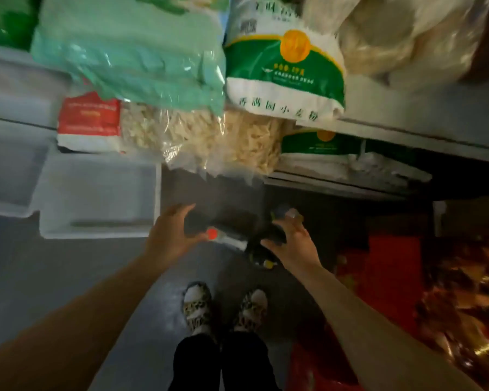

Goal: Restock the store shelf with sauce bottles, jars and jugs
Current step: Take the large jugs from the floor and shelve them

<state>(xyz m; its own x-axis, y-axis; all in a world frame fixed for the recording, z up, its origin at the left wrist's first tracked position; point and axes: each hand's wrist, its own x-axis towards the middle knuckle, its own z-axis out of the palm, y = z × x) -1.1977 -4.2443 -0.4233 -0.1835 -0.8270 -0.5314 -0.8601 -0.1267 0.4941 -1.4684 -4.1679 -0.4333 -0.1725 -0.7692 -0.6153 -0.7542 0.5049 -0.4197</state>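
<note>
I am looking down at the floor in dim, blurred light. My left hand (171, 235) grips a dark sauce bottle (194, 222) with a red cap (212, 233) that points towards my right hand. My right hand (292, 245) has its fingers curled round another dark bottle (270, 234). A small yellow cap (268, 264) shows just below that hand. Both hands are low in front of the white store shelf (378, 128), a little apart from each other. I cannot tell whether the right hand holds more than one bottle.
The shelf carries a teal bag (130, 49), a green and white flour sack (285, 71), clear bags of pale dried strips (198, 134) and a red and white pack (89, 119). Red packages (393, 263) lie on the floor at right. My slippered feet (223, 309) stand below the hands.
</note>
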